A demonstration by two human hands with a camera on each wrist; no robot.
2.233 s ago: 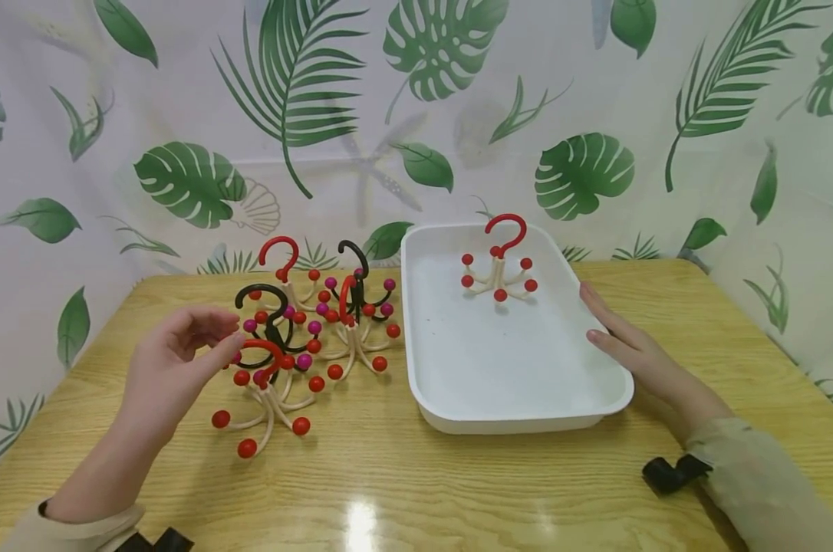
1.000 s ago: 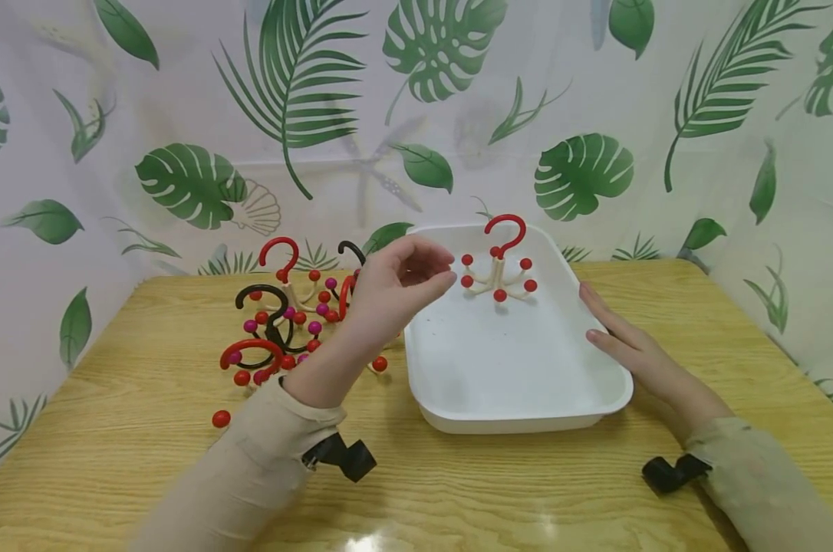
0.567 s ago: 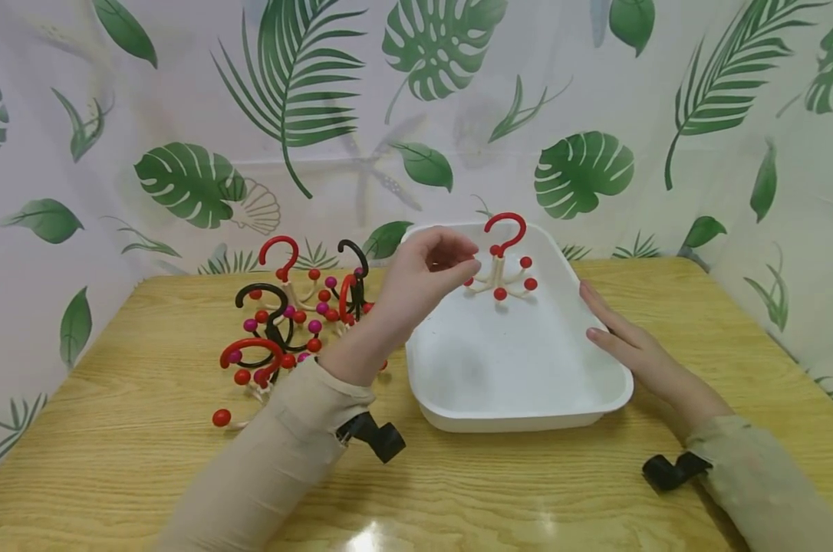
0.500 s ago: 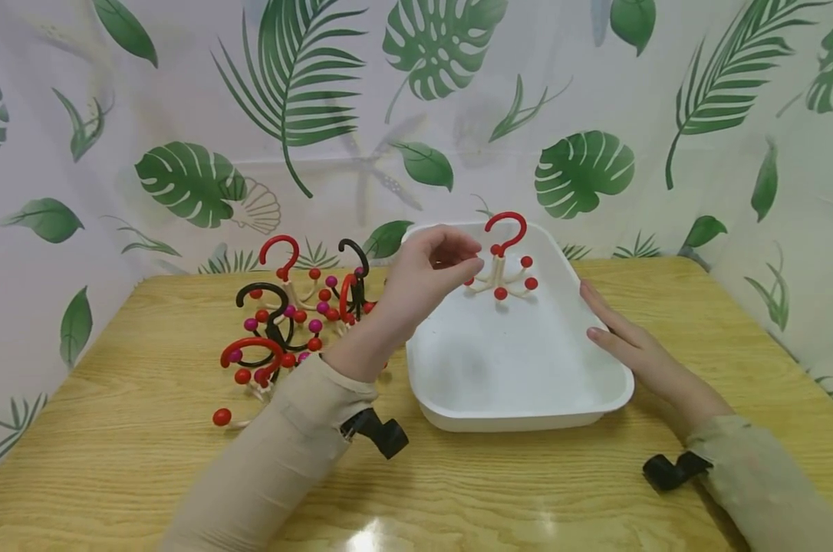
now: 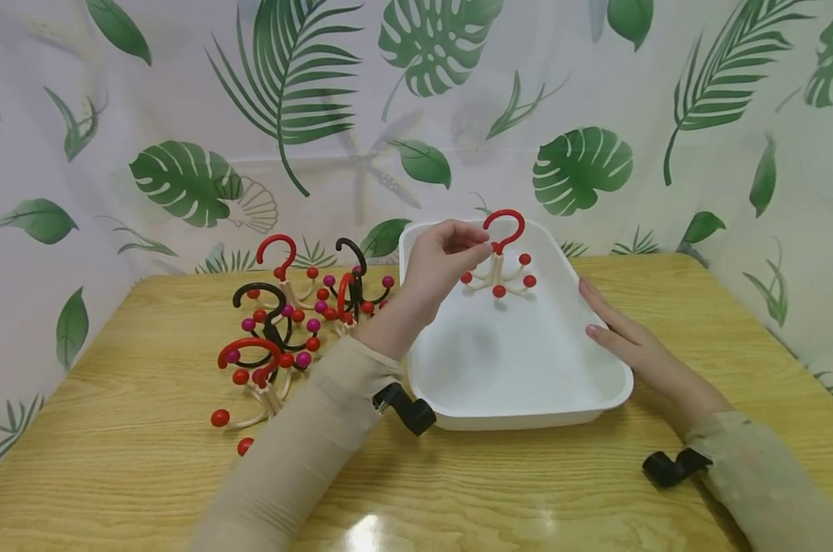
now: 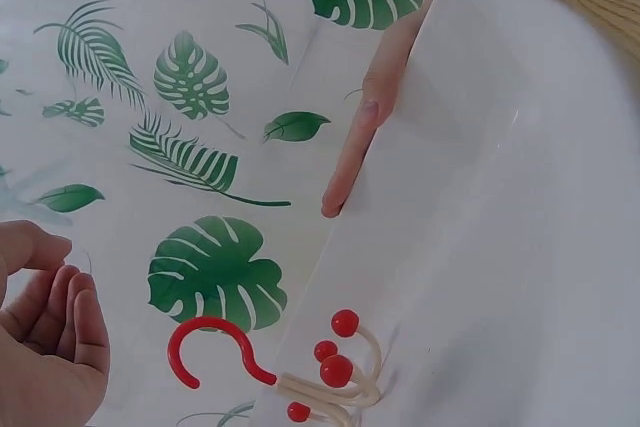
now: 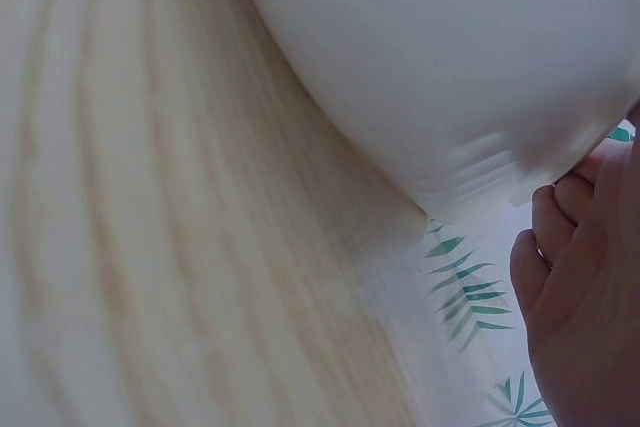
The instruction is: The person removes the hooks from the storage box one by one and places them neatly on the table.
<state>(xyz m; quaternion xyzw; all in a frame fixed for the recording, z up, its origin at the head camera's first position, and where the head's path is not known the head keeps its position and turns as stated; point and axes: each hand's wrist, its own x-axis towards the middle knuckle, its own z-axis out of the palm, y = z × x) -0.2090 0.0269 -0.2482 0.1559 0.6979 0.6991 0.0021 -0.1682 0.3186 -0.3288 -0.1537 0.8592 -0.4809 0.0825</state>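
My left hand (image 5: 440,268) hovers over the left side of the white tray (image 5: 520,368), fingers loosely bent. A multi-arm hook hanger (image 5: 498,268) with a red hook, beige arms and red ball tips stands upright in the tray's far part. In the left wrist view, a space separates the left hand (image 6: 50,337) from that hanger's red hook (image 6: 205,325); nothing shows in the fingers. My right hand (image 5: 637,349) rests against the tray's right rim, its index finger (image 6: 352,162) straight along the outside. The right wrist view shows the right hand (image 7: 590,277) beside the tray wall (image 7: 450,67).
Left of the tray, several similar hangers stand crowded on the wooden table (image 5: 113,429): red-hooked beige ones (image 5: 276,249) and black ones (image 5: 273,330) with magenta balls. My left forearm (image 5: 306,452) partly covers this group. A leaf-print cloth (image 5: 361,100) hangs behind the table.
The left hand has moved right from above the hangers on the table to over the tray, close to the hanger inside. My right hand has stayed at the rim.
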